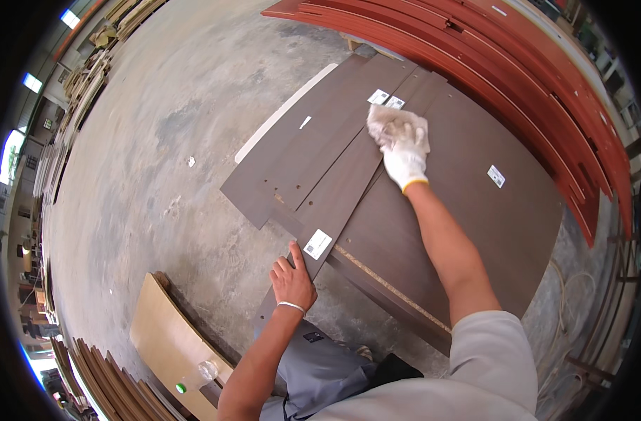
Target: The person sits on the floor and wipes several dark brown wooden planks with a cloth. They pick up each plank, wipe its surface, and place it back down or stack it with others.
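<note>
A long narrow dark-brown board (343,188) lies slanted across the stack, its near end jutting out toward me. My bare left hand (292,283) is closed on the left edge of that near end, index finger stretched along it, thumb hidden. Beside this hand a white label (317,243) sticks to the board. My right hand (404,151), in a white glove, presses a pale fluffy cloth (382,121) against the upper part of the board, just below two more labels. Under and right of it lies a wide brown panel (468,203) with a bare chipboard edge.
Another brown panel (299,151) with drilled holes lies at the left of the stack. Long red boards (468,49) are piled beyond and to the right. A tan board (167,330) with a clear bottle (208,370) stands at lower left, near stacked brown strips (117,382).
</note>
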Tool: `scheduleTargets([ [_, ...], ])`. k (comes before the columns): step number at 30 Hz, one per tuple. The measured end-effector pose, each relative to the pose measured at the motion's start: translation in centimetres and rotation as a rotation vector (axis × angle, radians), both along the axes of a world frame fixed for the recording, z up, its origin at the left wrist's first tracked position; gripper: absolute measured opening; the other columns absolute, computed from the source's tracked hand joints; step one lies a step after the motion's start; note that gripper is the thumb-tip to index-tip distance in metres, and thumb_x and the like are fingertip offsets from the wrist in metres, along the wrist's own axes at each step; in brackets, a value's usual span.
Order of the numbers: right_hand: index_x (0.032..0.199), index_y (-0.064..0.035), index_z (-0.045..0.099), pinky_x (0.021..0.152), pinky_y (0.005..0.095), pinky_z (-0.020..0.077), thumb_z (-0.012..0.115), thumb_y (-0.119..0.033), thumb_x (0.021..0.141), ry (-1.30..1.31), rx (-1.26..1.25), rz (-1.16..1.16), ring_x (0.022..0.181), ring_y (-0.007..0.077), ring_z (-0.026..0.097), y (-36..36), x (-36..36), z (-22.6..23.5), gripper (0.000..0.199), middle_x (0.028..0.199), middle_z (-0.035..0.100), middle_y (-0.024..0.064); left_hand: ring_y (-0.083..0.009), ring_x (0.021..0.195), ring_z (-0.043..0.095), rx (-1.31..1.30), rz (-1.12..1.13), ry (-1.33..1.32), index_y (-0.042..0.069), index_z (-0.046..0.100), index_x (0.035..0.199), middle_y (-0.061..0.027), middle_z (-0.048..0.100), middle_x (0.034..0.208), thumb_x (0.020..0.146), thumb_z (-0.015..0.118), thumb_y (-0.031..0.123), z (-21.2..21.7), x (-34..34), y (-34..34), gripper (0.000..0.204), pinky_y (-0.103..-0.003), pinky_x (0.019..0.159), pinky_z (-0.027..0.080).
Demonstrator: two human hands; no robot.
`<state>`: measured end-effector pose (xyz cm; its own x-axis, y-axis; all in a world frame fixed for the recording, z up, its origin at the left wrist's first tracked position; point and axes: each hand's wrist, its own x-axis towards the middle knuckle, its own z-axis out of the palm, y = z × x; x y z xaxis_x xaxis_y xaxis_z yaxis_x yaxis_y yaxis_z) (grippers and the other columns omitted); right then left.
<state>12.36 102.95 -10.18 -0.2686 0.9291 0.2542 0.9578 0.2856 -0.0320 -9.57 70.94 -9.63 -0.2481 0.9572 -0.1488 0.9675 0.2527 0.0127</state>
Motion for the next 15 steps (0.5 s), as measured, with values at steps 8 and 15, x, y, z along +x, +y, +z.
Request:
scheduleTargets([
  [8, 0.156, -0.0161, 0.042, 0.123, 0.0477, 0.0239, 0.056, -0.041, 0.099, 0.061, -0.232, 0.001, 0.149, 0.0352, 0.031, -4.4, -3.5, 1.3, 0.064, 0.162, 0.039, 0.0104, -0.0357, 0.098, 0.054, -0.014, 0.041, 0.043, -0.002, 0.020, 0.160, -0.0225, 0.051, 0.110, 0.076, 0.073, 0.013, 0.8, -1.3, -1.3, 0.100, -0.044, 0.087, 0.043],
  [15, 0.153, -0.0139, 0.045, 0.118, 0.0457, 0.0376, 0.065, -0.040, 0.094, 0.280, -0.217, -0.140, 0.145, 0.0430, 0.031, -3.1, -3.0, 0.8, 0.067, 0.159, 0.041, 0.0134, -0.0337, 0.097, 0.054, 0.019, 0.034, 0.072, -0.001, 0.022, 0.160, -0.0207, 0.052, 0.109, 0.078, 0.070, 0.012, -1.0, -0.9, -1.4, 0.096, -0.042, 0.086, 0.043],
])
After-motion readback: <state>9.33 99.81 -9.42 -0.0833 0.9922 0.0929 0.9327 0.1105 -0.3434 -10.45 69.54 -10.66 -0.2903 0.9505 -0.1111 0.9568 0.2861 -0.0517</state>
